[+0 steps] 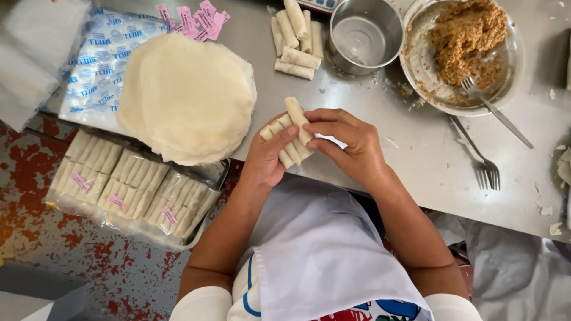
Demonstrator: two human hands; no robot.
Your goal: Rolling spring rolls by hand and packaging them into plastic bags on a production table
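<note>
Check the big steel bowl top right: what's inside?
The steel bowl holds a mound of brown minced filling and a fork leaning over its rim. The bowl bottom beneath the mound is covered.

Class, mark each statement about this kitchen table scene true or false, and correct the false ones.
1. Both hands hold a bundle of spring rolls. True.
2. The left hand holds a fork. False: it grips the rolls, as does the right hand.
3. A stack of round wrappers lies left of the hands. True.
4. The metal bowl is empty. False: it holds brown filling and a fork.
5. A second fork lies on the table. True.
</note>
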